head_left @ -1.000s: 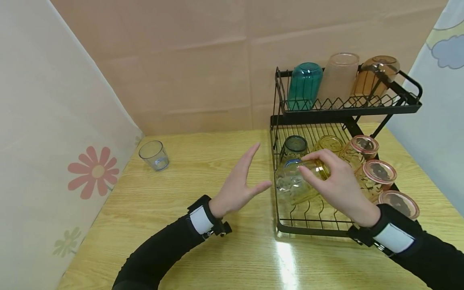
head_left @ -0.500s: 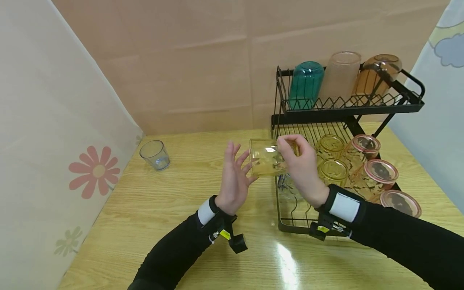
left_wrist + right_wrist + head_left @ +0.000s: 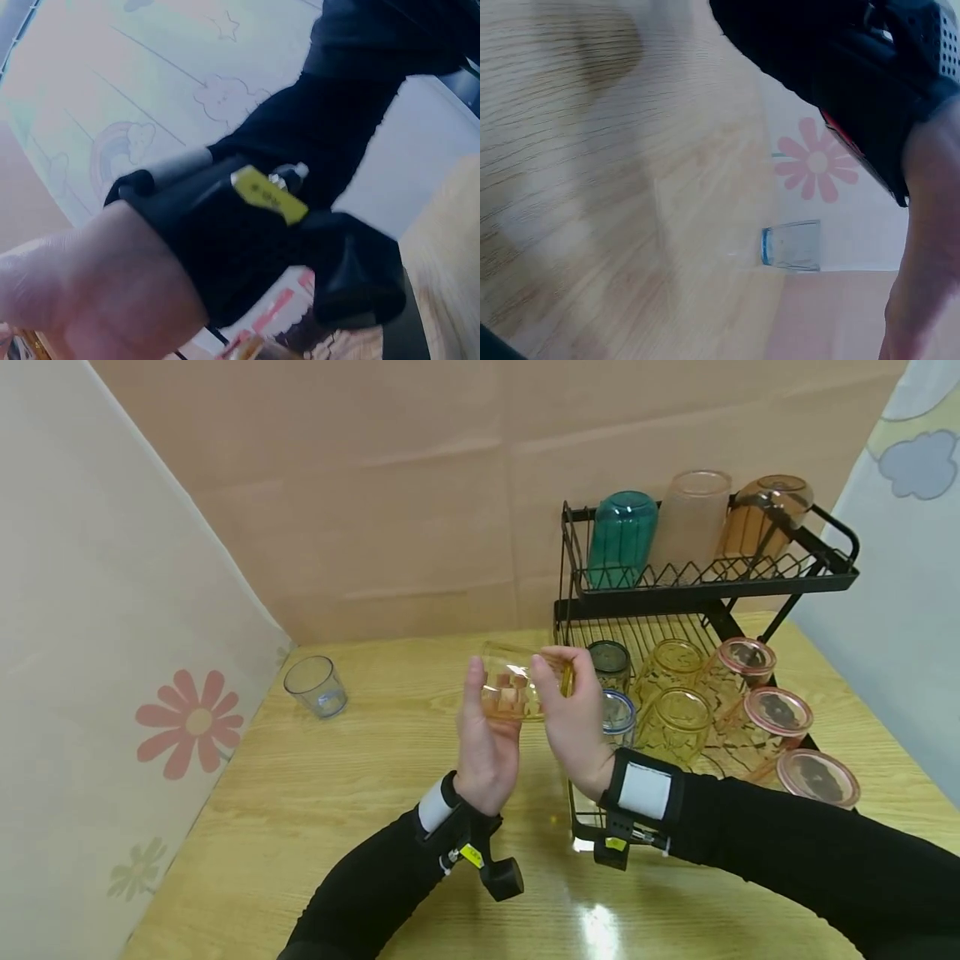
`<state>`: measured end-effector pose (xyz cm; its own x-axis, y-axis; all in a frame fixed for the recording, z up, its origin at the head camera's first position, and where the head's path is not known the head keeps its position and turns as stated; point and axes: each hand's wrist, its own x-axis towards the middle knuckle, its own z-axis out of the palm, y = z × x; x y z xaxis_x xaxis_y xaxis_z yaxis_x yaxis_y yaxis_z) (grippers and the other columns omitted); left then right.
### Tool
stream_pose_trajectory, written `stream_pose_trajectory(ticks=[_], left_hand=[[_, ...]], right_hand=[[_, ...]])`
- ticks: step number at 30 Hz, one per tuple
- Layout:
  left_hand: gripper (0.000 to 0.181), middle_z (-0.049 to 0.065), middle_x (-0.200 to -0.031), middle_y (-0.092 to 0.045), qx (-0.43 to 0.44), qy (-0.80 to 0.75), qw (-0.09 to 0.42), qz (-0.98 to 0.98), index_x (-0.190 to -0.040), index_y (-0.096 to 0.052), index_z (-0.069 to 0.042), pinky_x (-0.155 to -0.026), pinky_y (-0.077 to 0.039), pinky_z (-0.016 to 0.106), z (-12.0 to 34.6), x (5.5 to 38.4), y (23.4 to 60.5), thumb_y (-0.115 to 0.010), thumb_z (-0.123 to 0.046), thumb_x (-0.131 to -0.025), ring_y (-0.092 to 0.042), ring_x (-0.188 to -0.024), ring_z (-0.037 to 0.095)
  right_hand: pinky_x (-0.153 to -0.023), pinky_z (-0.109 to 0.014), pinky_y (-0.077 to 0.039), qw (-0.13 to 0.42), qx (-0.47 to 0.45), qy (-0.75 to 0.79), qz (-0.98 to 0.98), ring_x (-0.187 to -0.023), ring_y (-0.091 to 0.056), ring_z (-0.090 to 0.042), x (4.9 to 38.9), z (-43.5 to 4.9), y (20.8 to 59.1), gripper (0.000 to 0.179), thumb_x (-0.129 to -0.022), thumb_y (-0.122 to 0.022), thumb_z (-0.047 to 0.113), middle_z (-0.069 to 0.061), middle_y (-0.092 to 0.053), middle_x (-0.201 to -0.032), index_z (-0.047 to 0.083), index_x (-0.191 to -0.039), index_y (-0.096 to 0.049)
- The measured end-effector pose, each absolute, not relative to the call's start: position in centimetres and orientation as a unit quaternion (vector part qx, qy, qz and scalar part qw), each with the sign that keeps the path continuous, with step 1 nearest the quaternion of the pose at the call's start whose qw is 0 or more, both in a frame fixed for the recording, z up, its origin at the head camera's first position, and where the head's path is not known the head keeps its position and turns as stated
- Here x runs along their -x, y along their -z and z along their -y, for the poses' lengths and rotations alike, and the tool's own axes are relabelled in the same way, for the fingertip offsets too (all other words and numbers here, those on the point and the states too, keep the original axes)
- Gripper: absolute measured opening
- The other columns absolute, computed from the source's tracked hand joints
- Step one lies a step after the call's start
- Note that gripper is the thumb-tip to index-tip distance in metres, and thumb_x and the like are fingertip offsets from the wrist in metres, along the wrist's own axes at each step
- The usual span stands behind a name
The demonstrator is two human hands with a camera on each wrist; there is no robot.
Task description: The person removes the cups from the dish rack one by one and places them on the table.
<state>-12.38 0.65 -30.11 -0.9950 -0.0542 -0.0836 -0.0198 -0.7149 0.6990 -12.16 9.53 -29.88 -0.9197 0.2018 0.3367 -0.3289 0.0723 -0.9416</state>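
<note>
Both hands hold a yellow drinking glass [image 3: 513, 683] lying on its side in the air, just left of the rack. My left hand [image 3: 487, 756] grips its left end, thumb in front and the other fingers partly hidden behind the see-through wall. At the right end my right hand [image 3: 573, 722] pinches the glass between thumb and fingers. The left wrist view shows mainly the left wrist and its black strap [image 3: 217, 232]; in the right wrist view only part of the right hand [image 3: 926, 247] enters at the edge.
A black two-tier dish rack [image 3: 712, 597] stands on the right. Upside-down glasses fill it: a teal glass [image 3: 621, 539] among those on top, yellow glasses [image 3: 675, 727] and pink-rimmed glasses [image 3: 780, 714] below. A clear tumbler [image 3: 317, 687] stands at the table's back left.
The right hand has brought the yellow glass up and left, out from over the rack. The left hand, open before, has closed around the glass's left end.
</note>
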Motion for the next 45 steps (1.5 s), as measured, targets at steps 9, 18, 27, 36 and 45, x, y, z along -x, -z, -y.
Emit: stream_pose_trajectory(ticks=[9, 18, 27, 36, 45], left_hand=[[0.057, 0.007, -0.099, -0.052, -0.035, 0.894, -0.004, 0.447, -0.112, -0.051, -0.006, -0.071, -0.042, 0.027, 1.1, 13.1, 31.3, -0.059, -0.052, -0.08, -0.051, -0.083, 0.015], [0.051, 0.011, -0.109, -0.054, -0.003, 0.808, -0.021, 0.589, -0.113, -0.053, -0.002, -0.082, -0.042, 0.034, 5.2, 14.2, 33.2, -0.06, -0.042, -0.082, -0.052, -0.098, 0.02], [0.063, 0.012, -0.116, -0.054, 0.009, 0.682, 0.02, 0.731, -0.126, -0.043, -0.005, -0.089, -0.039, 0.034, 9.9, 17.7, 35.3, -0.069, -0.036, -0.077, -0.052, -0.105, 0.021], [0.083, 0.009, -0.121, -0.048, 0.021, 0.562, 0.115, 0.819, -0.13, -0.038, -0.008, -0.085, -0.041, 0.034, 13.8, 22.2, 37.3, -0.072, -0.051, -0.068, -0.047, -0.112, 0.026], [0.089, 0.011, -0.124, -0.045, -0.04, 0.484, 0.169, 0.858, -0.131, -0.036, -0.008, -0.086, -0.039, 0.036, 16.7, 26.1, 37.5, -0.071, -0.056, -0.065, -0.042, -0.114, 0.024]], right_hand=[[-0.077, -0.04, -0.04, 0.105, -0.094, -0.656, 0.741, -0.096, -0.044, -0.022, 12.1, -10.2, 30.3, 0.044, -0.091, -0.05, 0.039, -0.007, -0.042, -0.114, 0.008, -0.12, -0.038], [-0.08, -0.034, -0.044, -0.074, -0.219, -0.444, 0.866, -0.112, -0.045, -0.022, 11.9, -14.1, 30.2, 0.058, -0.087, -0.054, 0.046, -0.005, -0.042, -0.13, 0.014, -0.132, -0.036], [-0.09, -0.046, -0.037, -0.039, -0.359, -0.172, 0.916, -0.123, -0.036, -0.022, 9.8, -17.9, 29.9, 0.073, -0.081, -0.043, 0.068, -0.001, -0.032, -0.141, 0.026, -0.141, -0.031], [-0.092, -0.051, -0.033, 0.035, -0.372, -0.067, 0.925, -0.128, -0.029, -0.027, 8.9, -21.7, 28.9, 0.072, -0.082, -0.044, 0.066, -0.003, -0.025, -0.146, 0.029, -0.142, -0.029], [-0.087, -0.057, -0.034, 0.105, -0.343, -0.026, 0.933, -0.127, -0.029, -0.031, 8.2, -24.9, 27.2, 0.077, -0.077, -0.053, 0.065, -0.002, -0.024, -0.147, 0.032, -0.142, -0.028]])
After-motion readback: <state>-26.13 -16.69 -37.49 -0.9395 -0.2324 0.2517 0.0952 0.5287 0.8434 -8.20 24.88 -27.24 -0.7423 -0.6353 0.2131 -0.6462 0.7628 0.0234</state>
